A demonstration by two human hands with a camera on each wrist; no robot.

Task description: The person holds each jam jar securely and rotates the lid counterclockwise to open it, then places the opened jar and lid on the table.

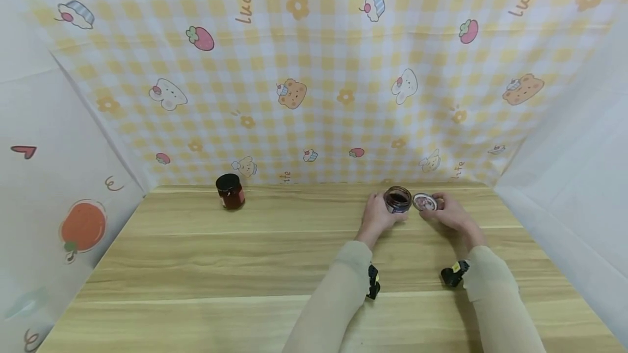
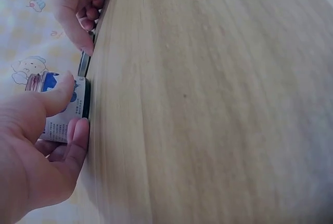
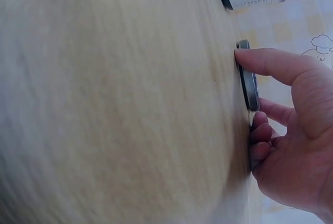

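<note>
An open glass jar with dark contents stands upright on the table at the right rear. Its label is white and blue in the left wrist view, where my left hand grips it, thumb on one side and fingers round the other. Just right of the jar, a round jar lid lies low at the tabletop. My right hand pinches this lid by its edge, with the thumb and a finger on opposite sides. In the right wrist view the lid's thin rim shows edge-on, apart from the jar.
A second jar, dark red with a black lid on it, stands at the left rear of the wooden table. A yellow checked cloth hangs behind the table's back edge, with white cloth at both sides.
</note>
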